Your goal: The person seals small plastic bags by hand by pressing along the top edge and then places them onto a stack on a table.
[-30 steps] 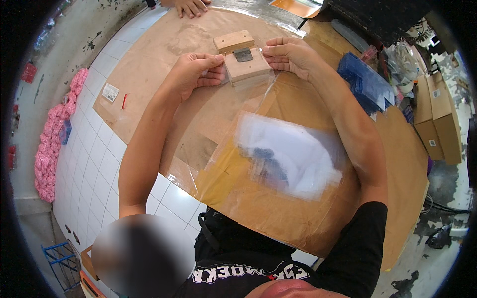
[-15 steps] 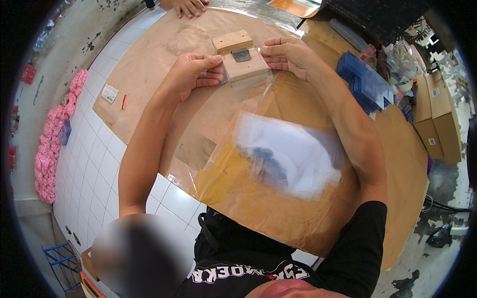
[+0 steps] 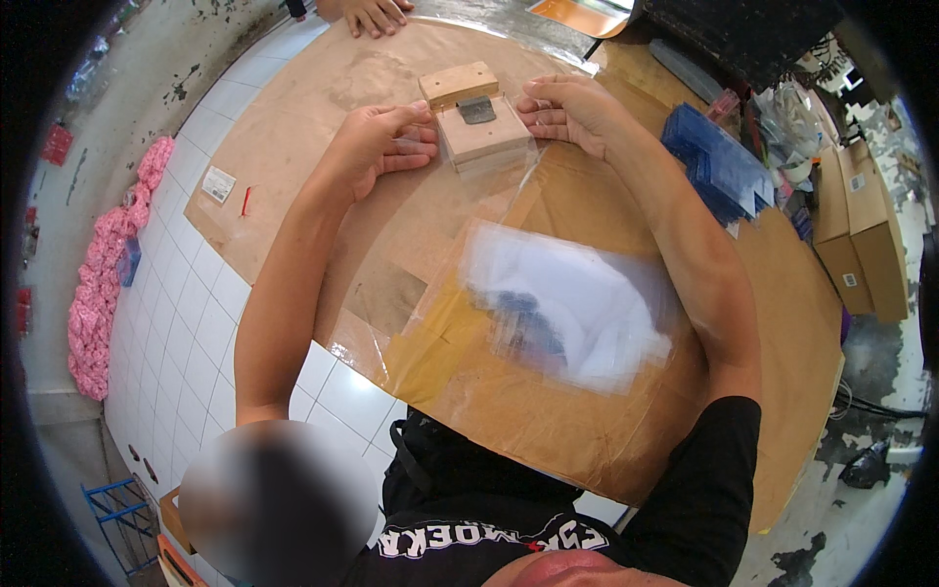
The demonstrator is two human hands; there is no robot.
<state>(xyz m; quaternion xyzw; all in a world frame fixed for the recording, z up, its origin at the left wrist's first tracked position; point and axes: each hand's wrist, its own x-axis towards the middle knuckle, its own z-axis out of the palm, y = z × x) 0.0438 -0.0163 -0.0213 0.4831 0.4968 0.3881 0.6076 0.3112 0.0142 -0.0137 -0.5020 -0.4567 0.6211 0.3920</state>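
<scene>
A pale wooden block fixture (image 3: 484, 137) lies on the brown-covered work surface between my hands. It has a raised bar (image 3: 458, 84) along its far side and a dark metal plate (image 3: 477, 111) on top. Clear plastic film shows at its near edge. My left hand (image 3: 391, 142) is beside the left side, thumb and fingers apart, a small gap from the wood. On the right side, my right hand (image 3: 567, 115) has its fingertips close to the wood, loosely curled and spread. Whether either hand touches clear film is too faint to see.
A pile of clear plastic sheets (image 3: 577, 313) lies nearer me. Blue plastic pieces (image 3: 709, 161) are stacked at the right, with cardboard boxes (image 3: 861, 230) beyond. Another person's hand (image 3: 367, 15) rests on the far edge. A small red object (image 3: 245, 201) and white label (image 3: 218, 184) lie left.
My left hand's upper fingertips have drawn slightly back from the wooden fixture. My right hand's upper fingertip has also lifted a little away; the fixture has barely shifted.
</scene>
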